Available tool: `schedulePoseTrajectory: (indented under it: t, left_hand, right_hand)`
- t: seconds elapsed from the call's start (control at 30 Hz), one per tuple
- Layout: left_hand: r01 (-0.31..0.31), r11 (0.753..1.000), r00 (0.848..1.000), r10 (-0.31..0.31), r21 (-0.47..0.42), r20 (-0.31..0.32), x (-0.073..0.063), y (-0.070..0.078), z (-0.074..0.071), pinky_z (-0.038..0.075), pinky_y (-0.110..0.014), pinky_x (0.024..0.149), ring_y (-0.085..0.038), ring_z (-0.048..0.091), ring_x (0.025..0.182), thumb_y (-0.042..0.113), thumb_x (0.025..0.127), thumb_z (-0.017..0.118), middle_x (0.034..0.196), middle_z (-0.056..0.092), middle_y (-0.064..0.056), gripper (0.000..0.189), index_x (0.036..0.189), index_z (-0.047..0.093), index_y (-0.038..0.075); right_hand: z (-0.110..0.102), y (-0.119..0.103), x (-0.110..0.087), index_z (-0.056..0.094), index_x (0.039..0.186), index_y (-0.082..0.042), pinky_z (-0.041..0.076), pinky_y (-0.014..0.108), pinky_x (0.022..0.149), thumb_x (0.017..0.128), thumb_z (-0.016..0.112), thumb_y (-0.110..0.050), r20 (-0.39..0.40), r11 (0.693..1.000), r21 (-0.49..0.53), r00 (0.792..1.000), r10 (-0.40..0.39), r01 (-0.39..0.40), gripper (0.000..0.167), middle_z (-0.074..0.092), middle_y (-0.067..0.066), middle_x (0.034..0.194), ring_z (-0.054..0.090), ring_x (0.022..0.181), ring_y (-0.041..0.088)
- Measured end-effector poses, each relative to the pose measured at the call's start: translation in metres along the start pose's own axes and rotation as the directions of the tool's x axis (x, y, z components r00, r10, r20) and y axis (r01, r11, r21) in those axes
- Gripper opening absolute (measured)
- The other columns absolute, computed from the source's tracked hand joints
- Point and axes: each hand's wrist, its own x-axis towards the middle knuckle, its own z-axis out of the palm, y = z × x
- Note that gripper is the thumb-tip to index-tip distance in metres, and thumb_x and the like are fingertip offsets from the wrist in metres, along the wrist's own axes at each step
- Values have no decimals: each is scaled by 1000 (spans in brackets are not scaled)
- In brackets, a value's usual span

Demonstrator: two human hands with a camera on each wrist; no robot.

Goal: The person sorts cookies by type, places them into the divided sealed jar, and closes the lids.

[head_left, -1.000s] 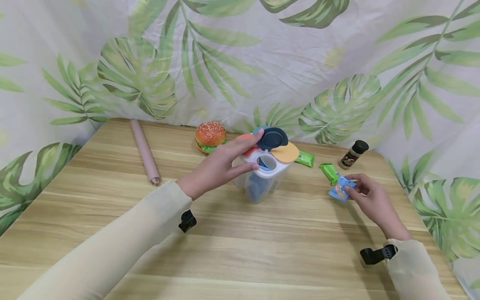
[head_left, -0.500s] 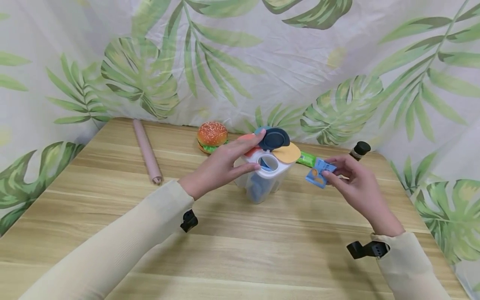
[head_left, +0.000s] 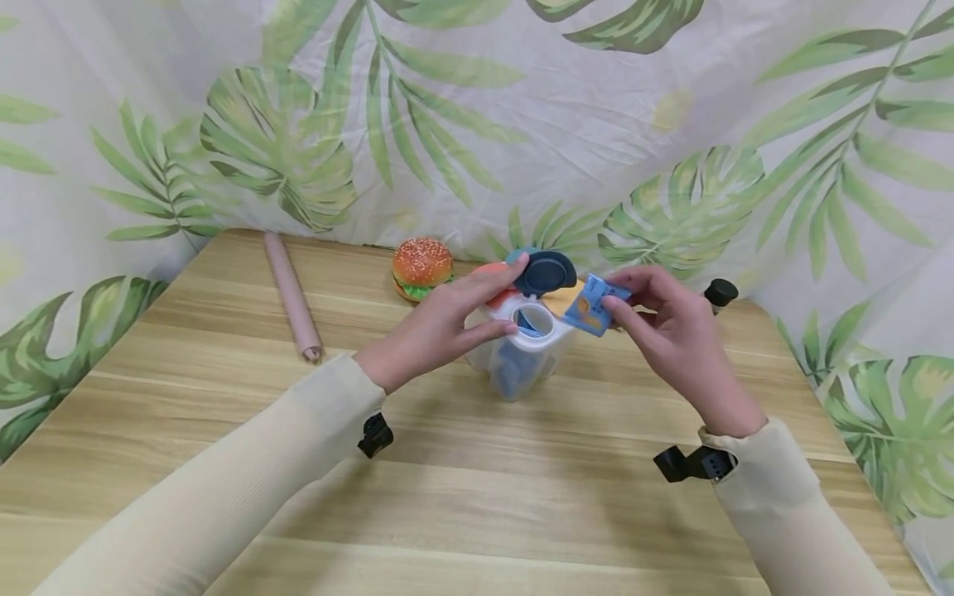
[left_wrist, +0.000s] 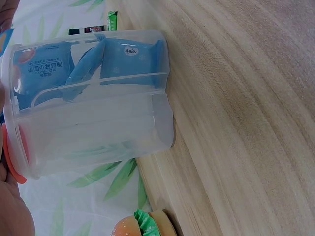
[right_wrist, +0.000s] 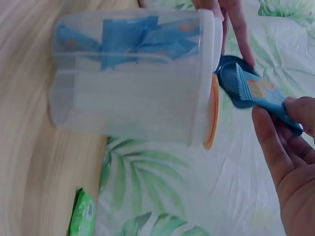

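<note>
A clear plastic storage container (head_left: 547, 364) with several coloured flap lids stands upright on the table. Its dark navy lid (head_left: 550, 271) is flipped up above a round opening. My left hand (head_left: 440, 327) rests at the top, its extended fingers against that lid and the thumb by the rim. Blue snack packets (left_wrist: 44, 69) fill one compartment, seen through the wall in the left wrist view. Between thumb and fingers, my right hand (head_left: 663, 339) pinches another blue snack packet (head_left: 590, 306), just right of the opening and over the yellow-orange lid (head_left: 561, 296).
Behind the left hand sits a toy hamburger (head_left: 422, 266). A rolled pink sheet (head_left: 291, 298) lies at the left on the wooden table (head_left: 462, 497). The black-capped bottle (head_left: 720, 292) is mostly hidden behind the right hand. A green packet (right_wrist: 82, 214) shows in the right wrist view.
My right hand has lifted the blue snack packet off the right side of the table and carried it left to the container. The left hand has stayed in place.
</note>
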Motion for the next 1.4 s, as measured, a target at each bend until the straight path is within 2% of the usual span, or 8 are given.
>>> schedulePoseTrajectory:
  t: [0.2,0.43,0.67,0.93,1.0,1.2,1.4]
  left_hand:
    - [8,1000,1000,-8,-17,6,-1,1,-1,42,-41,125,-24,46,152,25,96,78,169,41,-2,82,165,33,16]
    - [5,1000,1000,-5,-18,7,-1,1,-2,44,-40,123,-23,49,150,24,96,77,169,41,-2,81,165,34,15]
    - [-6,1000,1000,7,-17,10,0,1,-1,44,-40,122,-23,49,150,24,97,77,168,42,-3,82,165,33,15]
    - [15,1000,1000,-15,-22,14,1,2,-3,45,-40,122,-23,51,149,24,97,77,166,46,-3,82,165,32,17]
    - [14,999,1000,-14,-28,14,1,2,-3,45,-40,122,-23,50,149,24,97,77,166,46,-3,82,166,32,17]
    - [-3,999,1000,3,-38,10,1,1,-2,45,-39,122,-22,49,150,23,97,76,165,47,-4,82,166,32,17]
    - [3,999,1000,-2,-34,10,1,2,-2,45,-39,122,-22,50,149,24,97,76,164,48,-5,82,166,31,17]
  right_hand:
    - [15,-5,9,65,114,10,62,16,76,93,70,12,-48,997,52,997,-61,64,21,71,15,105,71,85,3]
    - [31,-7,15,67,112,7,60,12,75,92,75,6,-51,991,-38,990,-130,128,22,74,16,105,70,88,-3]
    - [41,-9,13,67,113,4,58,9,79,92,75,5,-8,982,-93,986,-166,165,22,71,15,107,74,92,23]
    - [45,-10,15,68,112,2,57,8,80,92,76,3,17,976,-120,984,-179,180,21,71,14,106,75,93,23]
    - [45,-10,15,68,112,2,59,10,80,92,76,3,23,975,-121,983,-182,184,21,71,13,107,75,93,22]
    - [48,-10,15,68,112,1,66,31,77,94,75,1,43,972,-129,981,-190,195,20,72,14,109,75,95,23]
    - [49,-10,16,66,111,2,66,34,76,94,75,1,45,972,-137,982,-185,190,19,71,15,111,75,96,25]
